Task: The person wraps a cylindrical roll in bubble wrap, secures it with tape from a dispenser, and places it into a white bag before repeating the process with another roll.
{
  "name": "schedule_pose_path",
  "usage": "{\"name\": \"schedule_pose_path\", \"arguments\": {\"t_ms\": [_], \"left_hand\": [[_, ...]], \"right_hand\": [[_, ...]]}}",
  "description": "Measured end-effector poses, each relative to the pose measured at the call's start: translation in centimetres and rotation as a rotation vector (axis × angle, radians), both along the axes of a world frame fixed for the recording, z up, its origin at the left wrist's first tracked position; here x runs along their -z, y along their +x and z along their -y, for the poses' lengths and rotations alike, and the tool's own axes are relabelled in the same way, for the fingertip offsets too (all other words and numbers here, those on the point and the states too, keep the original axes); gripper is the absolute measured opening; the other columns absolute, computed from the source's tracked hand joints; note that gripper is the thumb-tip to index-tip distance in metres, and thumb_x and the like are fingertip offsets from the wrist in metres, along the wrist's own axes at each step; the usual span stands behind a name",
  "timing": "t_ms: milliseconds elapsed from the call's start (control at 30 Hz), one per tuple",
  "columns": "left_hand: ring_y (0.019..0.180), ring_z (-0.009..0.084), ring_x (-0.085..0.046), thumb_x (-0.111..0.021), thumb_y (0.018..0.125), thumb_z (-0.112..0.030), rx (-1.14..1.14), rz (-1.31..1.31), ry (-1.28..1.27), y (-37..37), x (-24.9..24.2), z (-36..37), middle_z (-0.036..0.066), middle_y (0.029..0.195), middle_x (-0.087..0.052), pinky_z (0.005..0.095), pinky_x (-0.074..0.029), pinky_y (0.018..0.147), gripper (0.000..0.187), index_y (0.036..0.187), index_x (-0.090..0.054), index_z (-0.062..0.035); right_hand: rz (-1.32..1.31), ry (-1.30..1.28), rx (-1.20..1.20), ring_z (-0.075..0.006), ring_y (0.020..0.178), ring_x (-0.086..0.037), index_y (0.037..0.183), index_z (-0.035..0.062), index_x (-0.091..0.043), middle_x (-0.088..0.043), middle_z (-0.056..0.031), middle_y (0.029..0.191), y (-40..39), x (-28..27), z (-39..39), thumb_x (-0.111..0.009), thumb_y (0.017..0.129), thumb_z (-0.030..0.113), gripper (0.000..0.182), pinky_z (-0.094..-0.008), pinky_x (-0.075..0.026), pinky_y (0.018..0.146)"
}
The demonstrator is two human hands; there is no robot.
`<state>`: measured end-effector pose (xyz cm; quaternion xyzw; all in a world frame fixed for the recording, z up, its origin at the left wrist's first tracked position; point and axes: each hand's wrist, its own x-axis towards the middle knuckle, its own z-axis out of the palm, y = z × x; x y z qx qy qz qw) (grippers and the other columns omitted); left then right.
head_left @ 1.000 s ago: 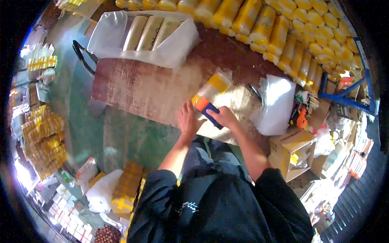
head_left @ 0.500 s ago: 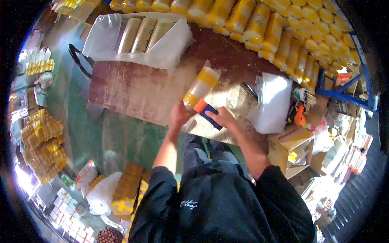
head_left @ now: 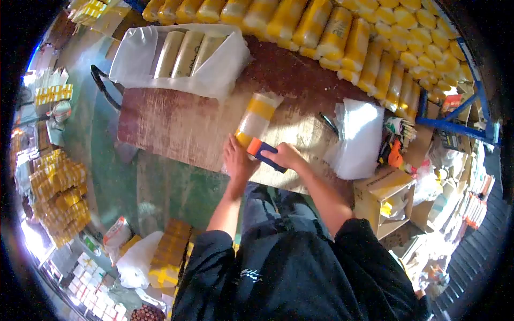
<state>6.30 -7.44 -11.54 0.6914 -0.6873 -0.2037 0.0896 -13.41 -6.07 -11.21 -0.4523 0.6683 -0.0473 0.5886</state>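
Note:
A wrapped cylindrical package (head_left: 254, 120) lies tilted on the worktable, in clear plastic with bands of yellow tape. My left hand (head_left: 240, 160) rests against its near end, fingers stretched along the left side; part of that end is hidden. In my right hand (head_left: 286, 156) is a tape dispenser (head_left: 271, 159), dark blue with an orange front, gripped around its body. The orange front meets the package's near end. Any strip of tape between them is too small to make out.
A white plastic bag (head_left: 227, 72) with three tan rolls (head_left: 188, 56) stands at the table's (head_left: 160, 125) back left. Stacked yellow-taped packages (head_left: 337, 37) line the back. Plastic sheets (head_left: 360, 139) and a black pen (head_left: 328, 122) lie right, beside a cardboard box (head_left: 383, 187).
The package and dispenser have shifted slightly left, and the package's far end has come nearer. My left hand has gone from gripping the near end to lying along its side with fingers extended.

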Motion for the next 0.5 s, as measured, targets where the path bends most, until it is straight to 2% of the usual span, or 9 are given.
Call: {"name": "schedule_pose_path", "arguments": {"t_ms": [33,67,100,133,233,267,367,400,500], "left_hand": [[0.117,0.0395,-0.064,-0.091,0.064,-0.023,-0.027,0.098,-0.071,-0.5,0.6,-0.6,0.022,0.126,-0.065,0.0421,-0.053,0.096,0.095,0.144,-0.045,-0.0014],[0.118,0.0401,-0.063,-0.091,0.064,-0.024,-0.065,0.074,-0.016,-0.3,3.2,-0.7,0.022,0.128,-0.064,0.0424,-0.053,0.096,0.097,0.145,-0.044,-0.0018],[0.118,0.0406,-0.062,-0.092,0.063,-0.024,-0.102,0.049,0.038,-0.4,3.4,0.0,0.023,0.131,-0.062,0.0428,-0.052,0.096,0.098,0.145,-0.043,-0.0022],[0.114,0.042,-0.063,-0.092,0.062,-0.025,-0.143,-0.033,0.23,0.0,3.5,0.6,0.022,0.128,-0.064,0.0471,-0.053,0.093,0.095,0.142,-0.045,-0.0021],[0.111,0.0435,-0.064,-0.09,0.063,-0.023,-0.011,-0.58,0.617,4.0,4.6,1.2,0.023,0.126,-0.064,0.0495,-0.053,0.091,0.094,0.142,-0.044,-0.0013],[0.118,0.0437,-0.06,-0.09,0.064,-0.023,0.031,-0.281,0.526,2.5,0.4,1.4,0.025,0.129,-0.061,0.0483,-0.051,0.096,0.099,0.147,-0.04,-0.0013],[0.126,0.0439,-0.053,-0.091,0.064,-0.025,-0.022,-0.113,-0.037,-0.3,1.4,-1.9,0.026,0.134,-0.057,0.0487,-0.048,0.102,0.104,0.15,-0.037,-0.0025],[0.131,0.0437,-0.048,-0.092,0.066,-0.025,-0.112,-0.209,0.014,-0.3,2.1,-2.1,0.027,0.137,-0.055,0.0499,-0.045,0.105,0.103,0.15,-0.037,-0.0027],[0.13,0.0436,-0.05,-0.092,0.066,-0.024,-0.051,-0.303,0.296,1.8,1.7,-0.3,0.028,0.134,-0.056,0.0502,-0.045,0.105,0.103,0.15,-0.036,-0.0015]], "right_hand": [[0.038,0.007,0.018,-0.023,0.063,-0.07,0.081,-0.0038,-0.075,-0.071,-0.0151,0.068,0.0,-0.1,0.1,-0.072,0.085,0.058,0.062,-0.0378,-0.055,0.063],[0.067,0.016,0.035,-0.0227,0.063,-0.07,0.08,-0.0037,-0.075,-0.071,-0.0149,0.068,-0.1,-0.4,-0.1,-0.072,0.085,0.058,0.062,-0.0378,-0.055,0.063],[0.095,0.025,0.053,-0.0225,0.063,-0.069,0.08,-0.0036,-0.075,-0.07,-0.0146,0.068,-0.4,-0.7,-0.3,-0.072,0.085,0.058,0.062,-0.0378,-0.055,0.063],[0.12,0.034,0.069,-0.0222,0.063,-0.069,0.08,-0.0035,-0.075,-0.07,-0.0144,0.068,-0.8,-1.0,-0.5,-0.072,0.085,0.059,0.062,-0.0378,-0.055,0.063],[0.09,0.012,0.018,-0.0243,0.064,-0.07,0.079,-0.0038,-0.074,-0.071,-0.0158,0.069,-1.2,-1.6,-0.1,-0.073,0.084,0.058,0.062,-0.0384,-0.055,0.064],[-0.045,-0.048,-0.112,-0.0272,0.066,-0.072,0.078,-0.0032,-0.074,-0.071,-0.018,0.07,-0.6,-2.1,0.4,-0.073,0.082,0.059,0.062,-0.0399,-0.055,0.065],[-0.096,-0.1,-0.135,-0.0298,0.068,-0.073,0.079,-0.0022,-0.075,-0.072,-0.019,0.071,0.7,-2.0,0.7,-0.073,0.081,0.06,0.062,-0.0415,-0.056,0.066],[-0.142,-0.109,-0.186,-0.031,0.069,-0.073,0.08,-0.0018,-0.075,-0.072,-0.0193,0.072,0.6,-2.3,0.8,-0.072,0.082,0.061,0.063,-0.0421,-0.056,0.067],[0.04,-0.066,-0.12,-0.0323,0.069,-0.073,0.081,-0.0025,-0.075,-0.071,-0.0204,0.072,-0.6,-3.7,0.3,-0.071,0.082,0.061,0.064,-0.0423,-0.056,0.068]]}}
